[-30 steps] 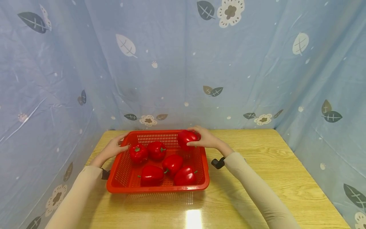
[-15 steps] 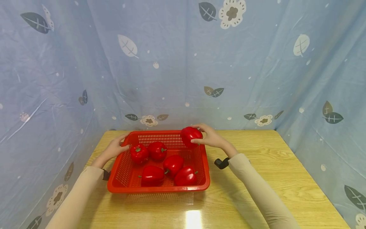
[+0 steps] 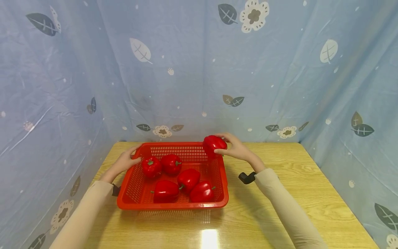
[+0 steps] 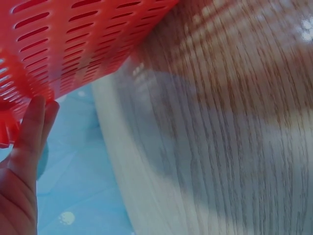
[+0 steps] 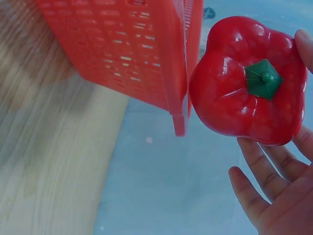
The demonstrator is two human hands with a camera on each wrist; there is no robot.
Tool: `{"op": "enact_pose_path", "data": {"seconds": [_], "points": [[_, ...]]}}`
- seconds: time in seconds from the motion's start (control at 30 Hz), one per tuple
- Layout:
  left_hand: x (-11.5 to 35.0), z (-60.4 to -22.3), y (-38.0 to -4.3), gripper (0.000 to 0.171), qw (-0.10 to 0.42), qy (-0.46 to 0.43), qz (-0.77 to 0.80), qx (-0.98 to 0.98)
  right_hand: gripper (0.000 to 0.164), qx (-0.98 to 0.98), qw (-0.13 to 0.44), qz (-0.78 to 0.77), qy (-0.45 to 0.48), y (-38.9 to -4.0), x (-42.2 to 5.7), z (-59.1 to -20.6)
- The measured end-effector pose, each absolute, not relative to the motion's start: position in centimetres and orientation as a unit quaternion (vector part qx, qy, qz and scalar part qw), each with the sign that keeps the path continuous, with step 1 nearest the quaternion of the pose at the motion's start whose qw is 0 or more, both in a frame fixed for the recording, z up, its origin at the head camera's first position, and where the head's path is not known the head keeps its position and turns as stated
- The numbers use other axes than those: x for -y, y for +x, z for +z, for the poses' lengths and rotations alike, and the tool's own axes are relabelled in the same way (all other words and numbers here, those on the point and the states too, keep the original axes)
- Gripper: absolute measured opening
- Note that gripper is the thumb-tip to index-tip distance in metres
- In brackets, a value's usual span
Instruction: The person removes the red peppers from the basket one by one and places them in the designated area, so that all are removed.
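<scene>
A red bell pepper point(image 3: 214, 144) is gripped by my right hand point(image 3: 235, 148) above the far right corner of a red plastic basket point(image 3: 171, 206). The right wrist view shows its green stem point(image 5: 264, 79), with the thumb on one side and fingers on the other. My left hand point(image 3: 123, 161) holds the basket's left rim near the far corner. In the left wrist view its fingers point(image 4: 30, 129) lie along the outer wall. Inside the basket lie several more red peppers, including one at the far left point(image 3: 151, 167) and one at the near right point(image 3: 202, 192).
The basket stands on a wood-grain table point(image 3: 286, 193), towards its left side. A blue patterned curtain point(image 3: 186, 86) surrounds the back and both sides. Black wrist devices point(image 3: 247, 177) sit at the wrists.
My right hand has lifted the bell pepper up from the basket's far right corner and moved it rightward to the rim. The left hand stays on the basket.
</scene>
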State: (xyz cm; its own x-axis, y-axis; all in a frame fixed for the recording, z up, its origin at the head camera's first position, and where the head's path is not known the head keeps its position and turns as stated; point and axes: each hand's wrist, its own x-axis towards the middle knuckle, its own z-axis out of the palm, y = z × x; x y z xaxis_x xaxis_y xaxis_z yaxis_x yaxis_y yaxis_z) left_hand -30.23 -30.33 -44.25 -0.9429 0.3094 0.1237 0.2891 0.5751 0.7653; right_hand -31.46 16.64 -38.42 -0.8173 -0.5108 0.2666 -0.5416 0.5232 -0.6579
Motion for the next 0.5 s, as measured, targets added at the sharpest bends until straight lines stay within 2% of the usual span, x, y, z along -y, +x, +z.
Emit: {"op": "enact_pose_path", "data": {"seconds": [0.5], "points": [[30.4,-44.6,-30.3,0.067,0.016,0.159,0.435,-0.886,0.064,0.871,0.017,0.410,0.270,-31.0,-19.0,-38.6]]}}
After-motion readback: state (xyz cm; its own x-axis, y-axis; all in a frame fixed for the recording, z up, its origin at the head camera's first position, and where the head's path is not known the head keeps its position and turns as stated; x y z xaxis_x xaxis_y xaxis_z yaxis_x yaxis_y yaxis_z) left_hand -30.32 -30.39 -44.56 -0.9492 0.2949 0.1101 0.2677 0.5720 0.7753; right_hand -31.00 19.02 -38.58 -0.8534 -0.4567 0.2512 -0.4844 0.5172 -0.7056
